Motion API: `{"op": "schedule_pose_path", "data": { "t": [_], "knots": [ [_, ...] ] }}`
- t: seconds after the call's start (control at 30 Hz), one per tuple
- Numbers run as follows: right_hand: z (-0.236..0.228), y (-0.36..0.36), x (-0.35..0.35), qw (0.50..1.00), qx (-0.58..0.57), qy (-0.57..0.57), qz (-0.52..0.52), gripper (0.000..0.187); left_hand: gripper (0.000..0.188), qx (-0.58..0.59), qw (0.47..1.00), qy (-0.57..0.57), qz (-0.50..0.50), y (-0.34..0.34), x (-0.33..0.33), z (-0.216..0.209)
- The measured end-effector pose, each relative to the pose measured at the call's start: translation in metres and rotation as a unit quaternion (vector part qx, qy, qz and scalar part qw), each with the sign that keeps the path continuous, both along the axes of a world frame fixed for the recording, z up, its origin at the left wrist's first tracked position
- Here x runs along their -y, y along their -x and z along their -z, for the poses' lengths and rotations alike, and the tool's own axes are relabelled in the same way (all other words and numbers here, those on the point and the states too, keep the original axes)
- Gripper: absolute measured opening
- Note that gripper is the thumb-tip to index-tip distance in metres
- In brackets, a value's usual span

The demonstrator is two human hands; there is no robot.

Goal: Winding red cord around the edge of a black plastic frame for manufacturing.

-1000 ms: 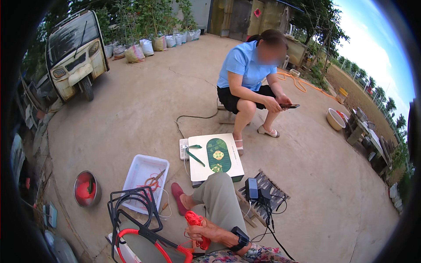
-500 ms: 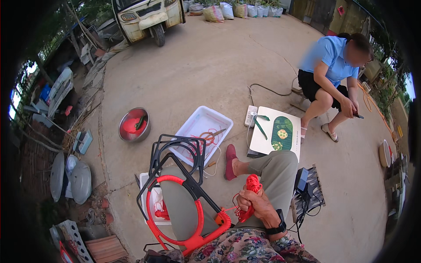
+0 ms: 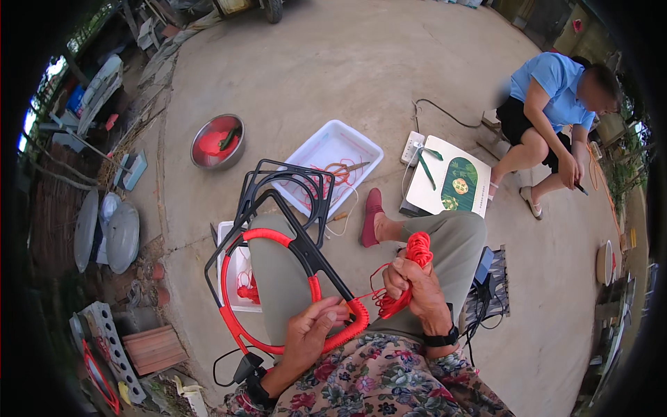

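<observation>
Left hand (image 3: 309,335) has come in to the red-wrapped ring (image 3: 358,320) of the black frame (image 3: 317,260), over the left thigh (image 3: 274,278); whether it pinches anything, I cannot tell. Right hand (image 3: 420,290) grips the red cord hank (image 3: 419,249) round its middle, where soft, light, tangle-prone loops should hold together; the frame seems stiff.

My feed's got a cream-and-green box (image 3: 450,182) beyond the right hand (image 3: 421,292), power strip (image 3: 411,149) beside it. Person in blue (image 3: 552,87) sits farther out, to that hand's right.

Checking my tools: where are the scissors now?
The scissors lie upper-middle in the head view, on the right in the white tray, beyond the maroon shoe.
</observation>
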State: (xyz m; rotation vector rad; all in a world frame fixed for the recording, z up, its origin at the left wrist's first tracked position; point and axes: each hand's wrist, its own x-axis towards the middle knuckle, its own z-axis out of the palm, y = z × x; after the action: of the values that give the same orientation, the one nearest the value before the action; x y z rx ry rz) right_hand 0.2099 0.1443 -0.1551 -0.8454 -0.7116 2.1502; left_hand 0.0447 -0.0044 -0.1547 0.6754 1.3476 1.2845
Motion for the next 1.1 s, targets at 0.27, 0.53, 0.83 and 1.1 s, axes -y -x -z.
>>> {"op": "schedule_pose_path", "data": {
  "t": [0.27,0.53,0.83,1.1],
  "knots": [
    [-0.005,0.002,0.004,1.000,-0.008,-0.011,-0.007,0.016,0.038,0.257,0.955,0.123,0.084,-0.010,-0.024,0.009],
    [-0.032,0.004,0.009,0.998,-0.018,-0.034,-0.057,0.020,0.033,0.275,0.951,0.120,0.074,-0.009,-0.019,0.020],
    [-0.018,0.000,-0.039,0.879,0.387,-0.272,-0.054,0.022,0.026,0.275,0.954,0.104,0.055,-0.013,-0.011,0.020],
    [-0.045,0.031,-0.043,0.691,0.430,-0.531,-0.237,0.036,0.023,0.095,0.994,0.004,-0.058,-0.031,0.006,0.036]
  ]
}}
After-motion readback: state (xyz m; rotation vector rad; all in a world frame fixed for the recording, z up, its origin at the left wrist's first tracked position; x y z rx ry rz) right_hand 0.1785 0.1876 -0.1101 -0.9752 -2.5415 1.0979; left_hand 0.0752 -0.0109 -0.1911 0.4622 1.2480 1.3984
